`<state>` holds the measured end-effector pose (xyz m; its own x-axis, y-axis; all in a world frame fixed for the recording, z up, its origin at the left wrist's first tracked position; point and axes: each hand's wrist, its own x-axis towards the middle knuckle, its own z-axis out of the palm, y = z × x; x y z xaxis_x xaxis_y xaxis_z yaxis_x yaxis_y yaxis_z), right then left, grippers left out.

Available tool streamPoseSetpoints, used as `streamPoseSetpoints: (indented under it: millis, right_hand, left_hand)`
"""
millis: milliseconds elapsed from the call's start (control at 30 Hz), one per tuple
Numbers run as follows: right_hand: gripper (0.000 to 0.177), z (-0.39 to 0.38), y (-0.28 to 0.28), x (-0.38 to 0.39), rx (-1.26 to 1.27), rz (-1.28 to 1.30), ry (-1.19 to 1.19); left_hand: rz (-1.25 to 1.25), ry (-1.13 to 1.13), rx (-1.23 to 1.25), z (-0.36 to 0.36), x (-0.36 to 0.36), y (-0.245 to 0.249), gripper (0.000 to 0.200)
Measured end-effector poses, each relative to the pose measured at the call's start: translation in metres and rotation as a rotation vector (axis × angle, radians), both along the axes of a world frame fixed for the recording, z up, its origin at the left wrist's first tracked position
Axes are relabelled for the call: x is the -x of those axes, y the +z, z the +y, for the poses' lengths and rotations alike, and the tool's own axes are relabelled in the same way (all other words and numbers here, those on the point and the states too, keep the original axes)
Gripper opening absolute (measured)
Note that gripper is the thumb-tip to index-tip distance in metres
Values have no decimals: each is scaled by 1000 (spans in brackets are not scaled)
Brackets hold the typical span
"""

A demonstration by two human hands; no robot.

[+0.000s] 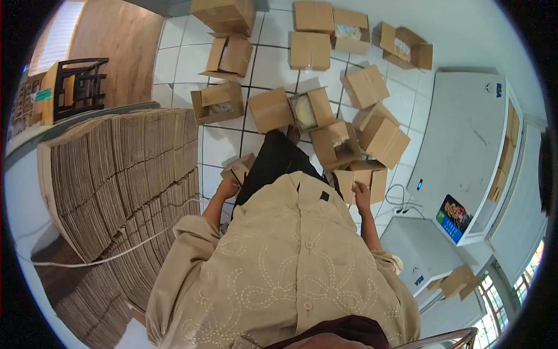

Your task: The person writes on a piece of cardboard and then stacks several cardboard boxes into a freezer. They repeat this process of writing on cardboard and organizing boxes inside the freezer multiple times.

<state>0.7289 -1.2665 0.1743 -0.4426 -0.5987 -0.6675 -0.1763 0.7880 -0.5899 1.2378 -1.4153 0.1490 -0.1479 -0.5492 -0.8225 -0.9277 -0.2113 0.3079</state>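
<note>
1. Two cardboard boxes are reached by the hands: the left box (237, 170) is set on the tiled floor (221, 145) at the near left, just beside the dark trousers (273, 157); the right box (376, 185) is set at the near right, below other open boxes.
2. The left hand (228, 188) is held at the near edge of the left box, its fingers seemingly curled; whether the cardboard is pinched cannot be told.
3. The right hand (361, 194) is held in front of the right box, its fingers bent and drawn loosely together; whether a flap is gripped cannot be told.
4. Both boxes are judged to be light if little is packed in them, though their contents cannot be made out. The walls are likely stiff, the flaps bendy, the surface dry and hardly slippery, and the corners easily crushed.
5. A hold is best taken low on two opposite walls, since loose flaps might be torn or folded under the load.
6. Plain brown cardboard is seen on both. The right box is made wider, with its flaps raised; the left box is partly hidden by the trousers and looks smaller.
</note>
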Motion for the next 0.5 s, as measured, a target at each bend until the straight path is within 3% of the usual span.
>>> streamPoseSetpoints:
  millis: [67, 100, 133, 233, 300, 333, 367, 400, 467, 500]
  right_hand:
    - [33, 49, -8, -2, -120, 24, 52]
    - [32, 67, -9, -8, -241, -24, -40]
    - [31, 103, -27, -10, -204, -115, -173]
    - [30, 87, 11, -27, -449, -75, -99]
    - [31, 66, 10, -37, -502, -51, -27]
    - [31, 51, 3, -42, -506, -37, 0]
    - [32, 49, -24, -42, -368, -168, -71]
    - [34, 96, -107, -35, -274, -127, 98]
    - [49, -59, -36, -79, -535, -415, -161]
    - [64, -89, -50, -100, -461, -505, -58]
  left_hand:
    - [-34, -195, -57, -8, -4, -5, 27]
    - [-32, -204, -64, -19, -2, -9, 27]
    - [-1, -169, -18, -30, 3, -13, 28]
    - [55, -102, 59, -69, 23, -17, 30]
    - [58, 130, -83, -103, 53, 2, 35]
    - [55, 125, -93, -108, 60, -7, 35]
    - [78, 26, -77, -111, 65, -18, 45]
    - [101, -71, -68, -110, 71, -28, 56]
    - [-42, -176, -113, -90, 85, -40, 67]
    - [-183, -276, -140, -90, 91, -49, 80]
